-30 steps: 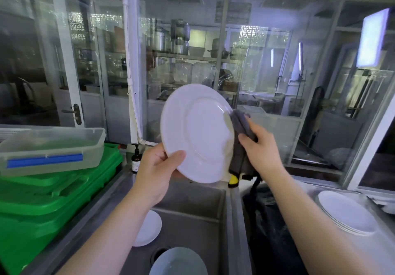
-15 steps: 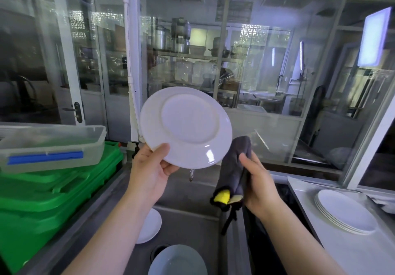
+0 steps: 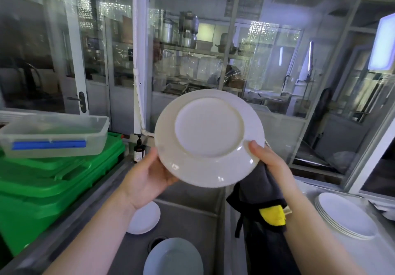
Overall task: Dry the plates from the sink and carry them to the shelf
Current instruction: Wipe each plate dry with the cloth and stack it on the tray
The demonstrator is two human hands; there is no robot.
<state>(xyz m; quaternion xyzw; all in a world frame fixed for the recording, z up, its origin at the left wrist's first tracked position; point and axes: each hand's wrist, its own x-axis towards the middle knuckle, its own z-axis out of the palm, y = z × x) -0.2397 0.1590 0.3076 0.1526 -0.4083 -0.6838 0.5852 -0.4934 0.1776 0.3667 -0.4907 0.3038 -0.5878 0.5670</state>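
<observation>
Flipped since before: plate (image 3: 209, 137) now shows me its underside above the sink (image 3: 192, 214), left hand (image 3: 147, 178) and right hand (image 3: 267, 161) gripping its rim; cloth (image 3: 258, 191) half-hidden under right palm, fingers behind unseen.

one white plate (image 3: 208, 137) is held up, two more plates (image 3: 144, 218) lie in the sink (image 3: 192, 217), and one stack of plates (image 3: 345, 214) sits at the right. there is one grey cloth (image 3: 259, 193), one clear plastic tub (image 3: 53, 134), one brown pump bottle (image 3: 139, 151) and two hands (image 3: 147, 178).
</observation>
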